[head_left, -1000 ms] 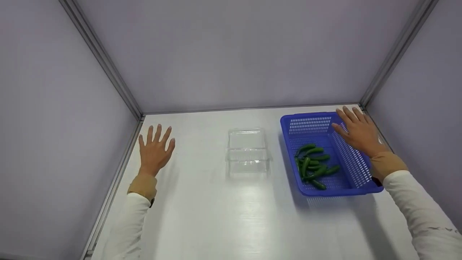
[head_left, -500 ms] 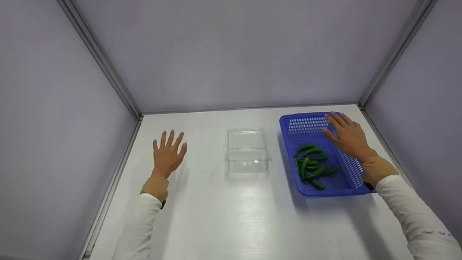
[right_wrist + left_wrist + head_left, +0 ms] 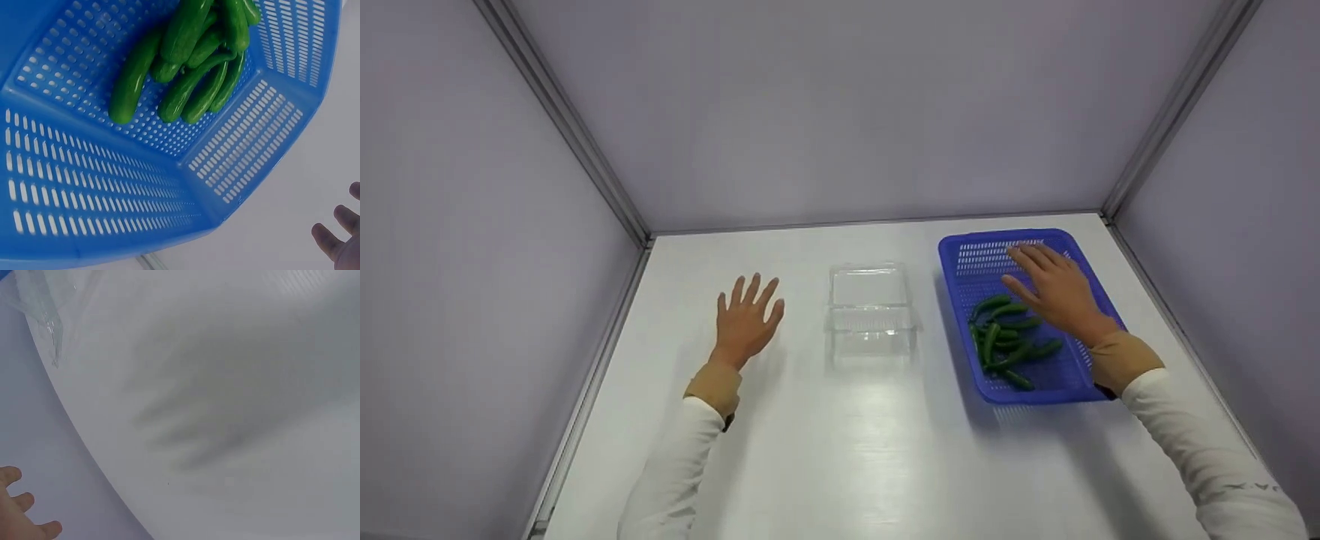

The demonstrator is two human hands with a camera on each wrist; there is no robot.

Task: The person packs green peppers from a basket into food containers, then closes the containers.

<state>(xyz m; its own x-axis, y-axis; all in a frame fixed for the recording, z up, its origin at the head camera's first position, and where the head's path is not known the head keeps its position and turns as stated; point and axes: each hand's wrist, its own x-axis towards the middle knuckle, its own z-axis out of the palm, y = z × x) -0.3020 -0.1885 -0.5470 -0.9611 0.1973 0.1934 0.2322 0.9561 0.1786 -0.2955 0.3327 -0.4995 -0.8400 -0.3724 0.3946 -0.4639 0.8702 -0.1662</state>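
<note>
Fingers spread, my left hand [image 3: 744,322] hovers over the table's left half, its shadow falling on the white surface in the left wrist view. It holds nothing. To its right lies a clear plastic clamshell box [image 3: 871,319] with its lid folded back. My right hand [image 3: 1057,292] is held above the blue plastic basket [image 3: 952,285], fingers extended and gripping nothing. Several green peppers [image 3: 997,337] lie heaped in the basket's left part; the right wrist view shows these green peppers [image 3: 185,73] from closer up.
The white table [image 3: 825,457] is closed in by pale panels at the back [image 3: 840,112] and on both sides. Metal frame posts stand in the back corners. The basket's perforated walls rise around the peppers near the table's right side.
My left hand has moved right, closer to the clear box. My right hand has shifted left and a little nearer, from the basket's right rim to over its inside.
</note>
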